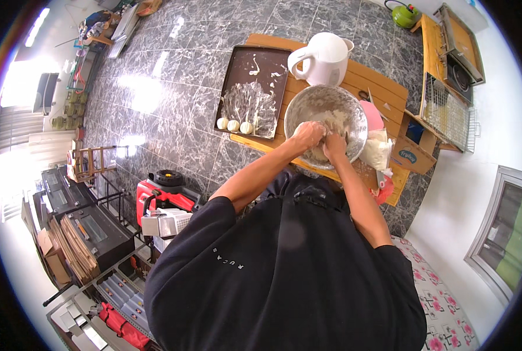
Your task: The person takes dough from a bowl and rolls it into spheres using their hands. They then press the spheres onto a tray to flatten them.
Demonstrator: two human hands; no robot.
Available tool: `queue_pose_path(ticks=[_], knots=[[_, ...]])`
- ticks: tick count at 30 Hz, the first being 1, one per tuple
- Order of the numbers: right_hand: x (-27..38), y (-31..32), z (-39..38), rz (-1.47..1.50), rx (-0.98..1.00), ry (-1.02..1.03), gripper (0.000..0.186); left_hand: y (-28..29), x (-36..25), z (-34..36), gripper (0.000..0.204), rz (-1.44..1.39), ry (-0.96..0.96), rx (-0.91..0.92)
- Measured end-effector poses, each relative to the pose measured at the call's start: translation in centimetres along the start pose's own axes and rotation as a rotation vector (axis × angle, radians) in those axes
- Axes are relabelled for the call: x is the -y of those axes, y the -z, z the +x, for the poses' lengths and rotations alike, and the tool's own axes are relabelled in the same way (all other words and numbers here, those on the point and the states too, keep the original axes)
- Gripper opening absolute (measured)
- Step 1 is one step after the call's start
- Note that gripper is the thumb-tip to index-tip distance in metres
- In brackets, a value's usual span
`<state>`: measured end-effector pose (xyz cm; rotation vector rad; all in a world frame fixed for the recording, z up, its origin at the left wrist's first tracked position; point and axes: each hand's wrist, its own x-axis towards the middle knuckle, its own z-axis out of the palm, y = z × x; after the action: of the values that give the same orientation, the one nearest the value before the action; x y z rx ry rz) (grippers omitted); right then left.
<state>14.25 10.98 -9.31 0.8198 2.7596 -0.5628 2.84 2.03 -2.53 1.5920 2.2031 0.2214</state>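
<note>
A large metal bowl stands at the table's near edge, with floury, pale dough in it. Both of my hands are down inside the bowl, close together. My left hand is closed like a fist against the dough. Beside it, my right hand has its fingers curled into the dough, partly hidden by the bowl's depth. To the left lies a dark baking tray smeared with white fat. Three round dough balls sit in a row along its near edge.
A white jug stands behind the bowl on the wooden table. Right of the bowl are a pink item, a bag of white flour and scissors. A cardboard box and wire rack stand farther right.
</note>
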Motion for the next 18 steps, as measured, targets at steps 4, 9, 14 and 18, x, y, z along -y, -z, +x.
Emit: queue_pose_path(ticks=[4, 9, 14, 18], knots=[[-0.6, -0.8, 0.5, 0.064, 0.016, -0.079, 0.035, -0.3, 0.4, -0.3, 0.016, -0.100, -0.067, -0.019], [0.1, -0.5, 0.1, 0.004, 0.010, -0.079, 0.020, 0.2, 0.4, -1.6, 0.013, -0.140, -0.037, -0.094], [0.1, -0.7, -0.3, 0.029, -0.058, -0.058, 0.018, 2.8, 0.3, -2.7, 0.016, -0.344, -0.031, -0.150], [0.7, -0.4, -0.4, 0.006, -0.084, -0.072, 0.025, 5.6, 0.1, -3.4, 0.021, -0.547, 0.117, -0.232]])
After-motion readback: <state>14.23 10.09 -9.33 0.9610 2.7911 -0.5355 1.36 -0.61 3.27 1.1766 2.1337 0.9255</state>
